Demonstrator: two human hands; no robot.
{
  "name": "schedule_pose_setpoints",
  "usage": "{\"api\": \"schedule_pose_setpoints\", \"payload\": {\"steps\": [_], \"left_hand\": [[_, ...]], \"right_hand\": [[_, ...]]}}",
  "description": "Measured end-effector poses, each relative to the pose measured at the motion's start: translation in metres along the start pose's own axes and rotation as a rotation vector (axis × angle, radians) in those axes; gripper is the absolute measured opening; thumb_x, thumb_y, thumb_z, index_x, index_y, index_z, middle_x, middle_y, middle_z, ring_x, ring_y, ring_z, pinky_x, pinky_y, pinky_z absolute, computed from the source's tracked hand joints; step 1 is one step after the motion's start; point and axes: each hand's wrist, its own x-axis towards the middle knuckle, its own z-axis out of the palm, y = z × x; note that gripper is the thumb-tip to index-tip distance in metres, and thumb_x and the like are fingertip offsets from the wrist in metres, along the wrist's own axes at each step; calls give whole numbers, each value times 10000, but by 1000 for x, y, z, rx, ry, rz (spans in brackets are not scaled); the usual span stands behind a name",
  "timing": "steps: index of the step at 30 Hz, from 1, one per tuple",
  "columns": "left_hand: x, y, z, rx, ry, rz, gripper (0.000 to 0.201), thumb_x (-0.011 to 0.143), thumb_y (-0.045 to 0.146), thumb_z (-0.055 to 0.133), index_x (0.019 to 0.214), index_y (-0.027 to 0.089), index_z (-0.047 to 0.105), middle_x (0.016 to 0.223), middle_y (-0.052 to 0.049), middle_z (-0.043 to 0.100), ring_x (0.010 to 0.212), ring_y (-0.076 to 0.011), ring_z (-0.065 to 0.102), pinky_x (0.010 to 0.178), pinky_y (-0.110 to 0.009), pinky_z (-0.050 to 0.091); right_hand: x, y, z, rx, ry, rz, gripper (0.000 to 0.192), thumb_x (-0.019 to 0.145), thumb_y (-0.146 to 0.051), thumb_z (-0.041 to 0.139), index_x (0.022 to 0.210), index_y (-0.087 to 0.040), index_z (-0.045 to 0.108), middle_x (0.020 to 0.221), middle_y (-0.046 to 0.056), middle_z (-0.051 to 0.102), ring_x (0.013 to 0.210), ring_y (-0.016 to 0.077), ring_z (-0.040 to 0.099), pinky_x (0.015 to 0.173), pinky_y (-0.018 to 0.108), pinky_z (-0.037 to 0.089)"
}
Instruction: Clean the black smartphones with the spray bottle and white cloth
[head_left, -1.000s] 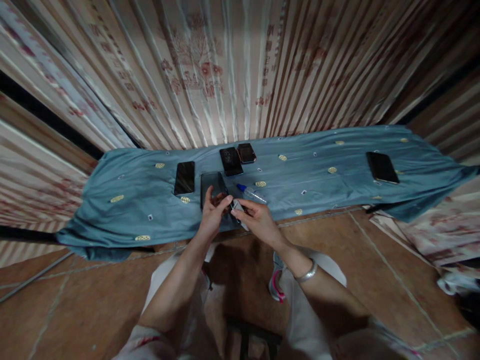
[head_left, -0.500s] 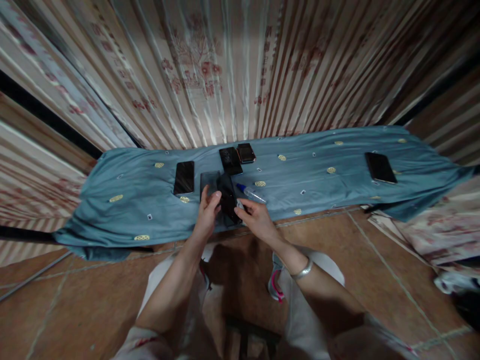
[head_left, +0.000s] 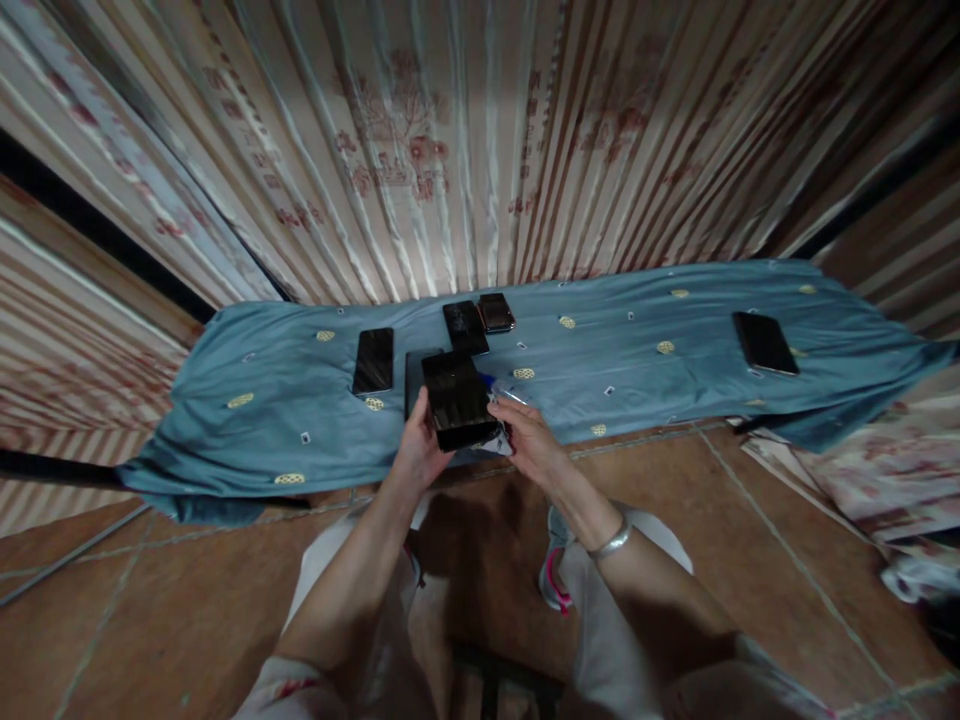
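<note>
You have a dark phone (head_left: 457,402) lifted off the blue cloth (head_left: 247,425) and held between both hands, just above the near edge of the surface and in front of your knees. Your left hand (head_left: 417,455) cups its left long edge from below, thumb curled against the side; your right hand (head_left: 529,445) closes on the lower right corner, and something small and pale is tucked between those fingers — too small to name. So both sets of fingers are closed around the phone, not spread.

How far along: the phone is up and in hand, glass side toward you, and it looks like the handling of this one is mid-way — held, not yet set down. Four other phones lie flat on the cloth: one to the left (head_left: 373,360), two close together at the back (head_left: 465,326) (head_left: 496,312), and one well apart on the far right (head_left: 764,342). A dark flat piece (head_left: 412,372) lies just behind your left fingers, partly hidden by the held phone. A small bottle with a blue cap (head_left: 502,390) lies just beside your right hand.

Orientation: the phone's long axis runs away from you, leaning slightly left at the far end. Its top edge points toward the striped curtain (head_left: 465,150), its bottom edge toward you, and the screen tilts up at your face.
</note>
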Motion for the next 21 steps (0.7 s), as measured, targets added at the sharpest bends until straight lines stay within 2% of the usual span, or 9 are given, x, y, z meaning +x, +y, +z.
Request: {"api": "schedule_pose_setpoints", "payload": {"steps": [6, 11, 17, 21], "left_hand": [[-10, -1, 8, -75, -83, -47, 644, 963, 548, 328, 1254, 45, 607, 1006, -150, 755, 977, -254, 708, 978, -416, 498], [-11, 0, 11, -111, -11, -61, 601, 983, 480, 311, 1338, 61, 554, 932, -129, 766, 942, -251, 717, 964, -414, 506], [-9, 4, 6, -105, -59, -59, 647, 980, 483, 296, 1394, 25, 489, 1033, -176, 747, 983, -278, 704, 944, -420, 513], [-7, 11, 1, -51, -39, -9, 664, 984, 499, 266, 1368, 19, 515, 962, -167, 756, 889, -252, 721, 884, -374, 537]], "right_hand": [[1, 5, 1, 64, -35, 30, 274, 552, -284, 867, 783, -196, 750, 693, -30, 712, 635, 102, 630, 602, 200, 510], [2, 7, 0, 86, -30, 66, 358, 551, -253, 877, 886, -209, 760, 736, -34, 726, 663, 96, 640, 623, 191, 517], [1, 10, -1, 21, -75, 93, 349, 544, -330, 898, 825, -183, 752, 690, -28, 719, 603, 86, 635, 605, 196, 527], [3, 7, -5, -50, -20, 40, 341, 506, -360, 908, 731, -165, 741, 672, -12, 721, 575, 88, 633, 584, 201, 520]]}}
